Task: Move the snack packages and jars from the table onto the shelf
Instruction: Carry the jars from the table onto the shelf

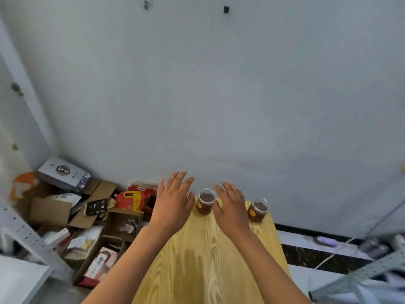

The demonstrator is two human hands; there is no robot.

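On the wooden worktop (203, 255) nearest the camera the boards lie bare, with both forearms stretched out over them. Further along, the left hand (173, 201) hovers with its fingers spread and straight, holding nothing, just left of a jar (205, 201) of dark contents that stands upright at the far edge. The right hand (231, 205) is likewise spread and empty, its fingers close beside that same jar on the other side; whether either hand touches it cannot be told. A second jar (258, 209) stands upright at the far right corner, apart from the right hand. No snack packages show on the worktop, so those two jars look to be all that is left there to move, and neither has been lifted yet. Grey shelf framing (26, 235) shows at the lower left and lower right edges, but what it already carries is too blurred to judge. Beyond, on the floor by the wall, lie open cardboard boxes (72, 207) and a red packet (133, 199).
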